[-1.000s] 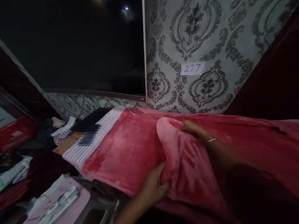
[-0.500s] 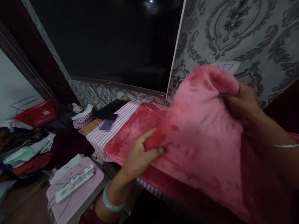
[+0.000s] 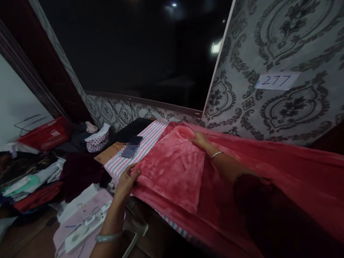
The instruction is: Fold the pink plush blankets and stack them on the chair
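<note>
A red plush fabric (image 3: 170, 168) with a lighter pink sheen lies spread out below a patterned wall, with one layer folded over on top. Its left end meets a band of striped cloth (image 3: 149, 139) in white, grey and pink. Two bare hands hold the folded layer. The left hand (image 3: 127, 181) has thumb and fingers clamped on the layer's left corner, the forearm rising from the bottom of the view with a pale bangle (image 3: 109, 237) at the wrist. The right hand (image 3: 201, 140) reaches forward from the lower right, palm down, its grip closed on the far edge of the layer; a thin silver bracelet (image 3: 217, 154) circles that wrist.

On the striped band rests a dark flat object (image 3: 136, 140), partly blurred. Below, to the left, a pink stool (image 3: 103, 194) carries a white power strip (image 3: 77, 237). Farther left, clothes (image 3: 30, 186) lie heaped before a red basket (image 3: 48, 134) with its handles raised; its contents cannot be made out. Behind everything, a large dark screen (image 3: 146, 47) hangs beside a paper label (image 3: 276, 81) reading 277.
</note>
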The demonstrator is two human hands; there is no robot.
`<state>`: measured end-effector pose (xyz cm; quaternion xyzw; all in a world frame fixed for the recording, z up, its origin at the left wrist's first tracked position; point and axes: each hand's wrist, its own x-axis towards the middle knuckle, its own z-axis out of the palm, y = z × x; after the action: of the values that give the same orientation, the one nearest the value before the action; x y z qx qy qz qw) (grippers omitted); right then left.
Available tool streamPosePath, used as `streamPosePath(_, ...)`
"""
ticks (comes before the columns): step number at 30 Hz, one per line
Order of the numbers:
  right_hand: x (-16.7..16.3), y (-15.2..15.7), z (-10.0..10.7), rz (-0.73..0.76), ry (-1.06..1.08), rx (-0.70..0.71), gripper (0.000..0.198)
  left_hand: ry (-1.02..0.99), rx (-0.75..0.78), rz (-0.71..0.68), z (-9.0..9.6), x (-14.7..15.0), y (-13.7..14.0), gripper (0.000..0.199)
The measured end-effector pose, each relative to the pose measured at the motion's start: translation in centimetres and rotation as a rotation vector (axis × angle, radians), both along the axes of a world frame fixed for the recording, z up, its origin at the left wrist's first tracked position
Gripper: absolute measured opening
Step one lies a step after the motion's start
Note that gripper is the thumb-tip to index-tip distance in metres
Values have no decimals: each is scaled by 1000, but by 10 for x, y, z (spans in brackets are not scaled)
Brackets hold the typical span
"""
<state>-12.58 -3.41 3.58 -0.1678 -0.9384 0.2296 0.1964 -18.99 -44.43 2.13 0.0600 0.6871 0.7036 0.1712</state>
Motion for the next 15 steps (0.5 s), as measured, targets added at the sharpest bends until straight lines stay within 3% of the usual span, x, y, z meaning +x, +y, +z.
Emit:
streamPosePath(6, -10, 25, 8, -33, -21, -27, 63, 121, 85, 87, -1, 11, 6, 74)
streamPosePath(12, -4, 34, 1, 77, -137, -228, 41, -62, 42, 34, -6, 9, 6, 92)
streamPosePath(15, -18, 40, 3, 46, -128, -253, 46, -65, 53, 95, -6, 5, 4, 87)
